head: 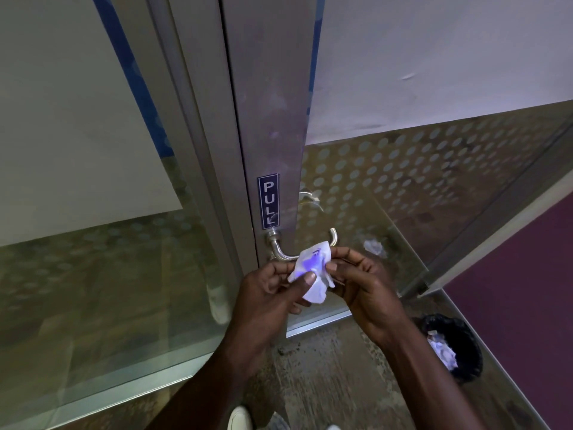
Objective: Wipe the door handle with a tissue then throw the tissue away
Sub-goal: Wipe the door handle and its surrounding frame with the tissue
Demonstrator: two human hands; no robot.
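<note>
- The glass side panel (pixel 93 243) at nine o'clock of the hands plays no part; leave it alone.
- The PULL sign (pixel 268 201) sits on the metal door stile (pixel 266 119), at twelve o'clock of the handle's left mount, and marks the side to clean.
- The door handle (pixel 280 252) is a curved metal bar. Its left mount is bare, while its middle run passes behind the tissue. A good wipe should cover both bends and the mounts, not only the straight middle.
- The left hand (pixel 266 293) has its fingers (pixel 308 279) closed on the tissue's lower left edge, thumb on top.
- The tissue (pixel 311 274) is crumpled, held between both hands right at the handle, at five o'clock of the left mount. Whether it presses on the metal I cannot tell.
- My judgement: fold it into a flat pad first, so that a clean face meets the bar, then wrap it round and slide along.
- The right hand (pixel 366 283) pinches the tissue's right edge between thumb and forefinger, the other fingers curled loosely.
- A second crumpled tissue (pixel 375 247) lies behind the glass at three o'clock of the handle; ignore it.
- The bin (pixel 459 346), lined in black and holding used tissues, stands on the floor (pixel 325 367) at four o'clock of the hands, near enough to drop into afterwards.
</note>
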